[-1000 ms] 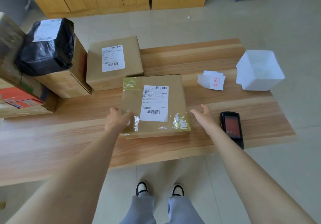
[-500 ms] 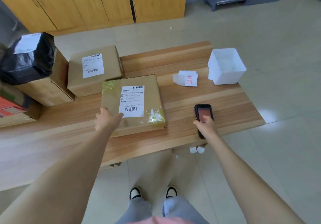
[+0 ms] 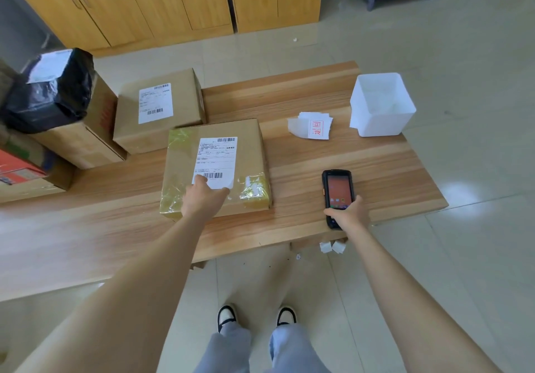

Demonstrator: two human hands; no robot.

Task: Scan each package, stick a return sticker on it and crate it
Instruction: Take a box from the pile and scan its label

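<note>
- A wood-grain bench (image 3: 115, 242) stands on a pale tiled floor (image 3: 434, 39); yellow cabinets (image 3: 162, 2) line the wall at 11 o'clock.
- The package (image 3: 249, 147) lies flat mid-bench, with the left hand (image 3: 204, 199) resting flat on its label.
- At its 3 o'clock, the right hand (image 3: 348, 215) grips the handheld scanner (image 3: 337, 189).
- The return stickers (image 3: 314, 126) and a white tub (image 3: 379, 106) sit at 1 o'clock.

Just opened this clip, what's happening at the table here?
A person is getting ready to scan a package. The left hand rests on the flat brown cardboard package, at the lower edge of its white shipping label, while the right hand grips the lower end of the black handheld scanner on the wooden table. The white return stickers with red print lie untouched.
</note>
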